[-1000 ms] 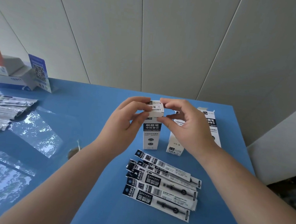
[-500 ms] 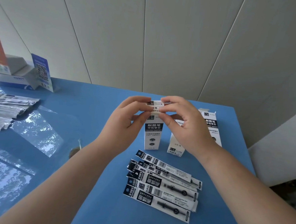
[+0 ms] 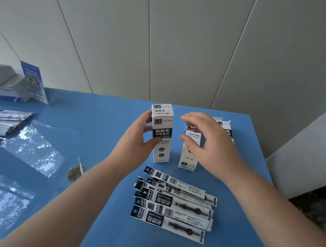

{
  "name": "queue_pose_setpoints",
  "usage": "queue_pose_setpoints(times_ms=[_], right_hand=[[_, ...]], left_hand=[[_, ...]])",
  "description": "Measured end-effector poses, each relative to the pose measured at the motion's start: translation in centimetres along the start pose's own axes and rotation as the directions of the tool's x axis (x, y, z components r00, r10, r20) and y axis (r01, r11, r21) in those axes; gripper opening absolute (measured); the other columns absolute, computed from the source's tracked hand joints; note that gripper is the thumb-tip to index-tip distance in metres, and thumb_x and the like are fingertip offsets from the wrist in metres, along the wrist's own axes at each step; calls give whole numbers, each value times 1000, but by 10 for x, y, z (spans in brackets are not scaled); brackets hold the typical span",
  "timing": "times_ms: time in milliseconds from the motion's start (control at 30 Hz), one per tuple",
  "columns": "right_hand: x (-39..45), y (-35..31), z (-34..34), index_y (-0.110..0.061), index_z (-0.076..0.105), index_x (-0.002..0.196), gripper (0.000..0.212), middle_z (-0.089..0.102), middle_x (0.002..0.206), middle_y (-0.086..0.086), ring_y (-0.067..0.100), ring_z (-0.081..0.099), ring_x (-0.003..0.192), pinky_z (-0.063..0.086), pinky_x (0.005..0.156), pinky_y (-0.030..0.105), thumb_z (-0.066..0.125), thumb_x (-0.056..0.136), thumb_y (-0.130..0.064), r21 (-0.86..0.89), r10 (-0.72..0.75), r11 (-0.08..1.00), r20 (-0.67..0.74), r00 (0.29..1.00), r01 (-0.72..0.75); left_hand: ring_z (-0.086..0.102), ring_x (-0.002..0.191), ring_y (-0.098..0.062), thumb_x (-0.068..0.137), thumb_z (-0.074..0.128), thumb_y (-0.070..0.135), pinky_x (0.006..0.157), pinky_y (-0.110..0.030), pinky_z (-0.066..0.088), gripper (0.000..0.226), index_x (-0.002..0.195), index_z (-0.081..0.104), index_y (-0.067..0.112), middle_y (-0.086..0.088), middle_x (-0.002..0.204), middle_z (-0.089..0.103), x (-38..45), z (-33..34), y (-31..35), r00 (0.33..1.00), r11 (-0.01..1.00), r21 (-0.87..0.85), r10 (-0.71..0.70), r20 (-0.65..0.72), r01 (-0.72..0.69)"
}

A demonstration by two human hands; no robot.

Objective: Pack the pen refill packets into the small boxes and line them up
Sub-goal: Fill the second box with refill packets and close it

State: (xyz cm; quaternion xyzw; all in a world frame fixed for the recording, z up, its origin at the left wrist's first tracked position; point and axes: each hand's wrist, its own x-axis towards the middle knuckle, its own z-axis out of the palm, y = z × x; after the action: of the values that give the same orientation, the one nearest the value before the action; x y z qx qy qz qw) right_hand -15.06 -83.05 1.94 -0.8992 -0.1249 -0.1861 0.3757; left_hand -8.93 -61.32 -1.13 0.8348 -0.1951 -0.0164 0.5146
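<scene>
Now closed box [image 3: 162, 133] stands upright on table [image 3: 100, 119], long axis vertical, L hand [image 3: 137, 141] gripping its left side; 2nd box [image 3: 190, 154] stands just right, behind relaxed, empty R hand [image 3: 212, 146], which is nearer it. Packets [image 3: 174, 203] lie near edge, below both. Vs 0.5 s ago: R hand off lid, shifted right; lid tucked shut.

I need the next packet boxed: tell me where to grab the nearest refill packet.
Pinch the nearest refill packet across its narrow width at the dark header end, coming from above on the left. It lies flat and long on the table, frontmost in the fan, so nothing overlaps it.
</scene>
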Motion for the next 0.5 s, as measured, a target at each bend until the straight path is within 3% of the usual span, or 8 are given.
queue_pose_setpoints(times_ms=[100, 167, 267, 367, 500], right_hand=[[-25, 15, -15, -29, 62, 124, 34, 55, 120, -23, -14, 49, 107, 45, 92, 21, 70, 91, -28, -145, 105, 984, -1, 994, -104], [-45, 24, -24, -28, 63, 123, 33, 56, 120, -22, -7, 53, 108, 48, 93, 27, 70, 91, -31, -214, 190, 960, 23, 981, -181], [-73, 30, -33, -29, 62, 125, 35, 57, 124, -20, 5, 56, 117, 48, 96, 28, 70, 90, -33, -271, 294, 923, 34, 955, -274], [-89, 32, -40, -31, 61, 125, 35, 56, 123, -22, 4, 56, 115, 46, 92, 25, 70, 90, -33, -321, 352, 889, 25, 936, -326], [-96, 31, -45, -29, 62, 126, 38, 57, 122, -19, 7, 56, 113, 46, 92, 25, 71, 89, -34, -402, 385, 849, 24, 923, -343]], left_hand=[[50, 114, 22, 94, 67, 8, 86, -22, 51, 64, 140, 40, 45, 34, 127, 57, 15, 0, -3, 1000, 1000, 28, -6, 7, 6], [49, 113, 24, 94, 66, 8, 85, -20, 49, 66, 137, 39, 50, 37, 126, 55, 26, 0, -4, 1000, 999, 45, -1, 6, 1], [50, 112, 24, 95, 66, 6, 89, -32, 53, 70, 130, 39, 61, 38, 126, 55, 44, 0, -4, 1000, 999, 50, 11, 15, -12], [53, 116, 17, 95, 65, 4, 87, -38, 59, 68, 139, 39, 49, 36, 128, 54, 62, 0, -7, 1000, 999, 40, 18, 26, -19], [57, 120, 4, 94, 65, 2, 78, -39, 64, 71, 143, 40, 48, 33, 129, 56, 72, -2, -13, 999, 1000, 0, 27, 42, -27]])
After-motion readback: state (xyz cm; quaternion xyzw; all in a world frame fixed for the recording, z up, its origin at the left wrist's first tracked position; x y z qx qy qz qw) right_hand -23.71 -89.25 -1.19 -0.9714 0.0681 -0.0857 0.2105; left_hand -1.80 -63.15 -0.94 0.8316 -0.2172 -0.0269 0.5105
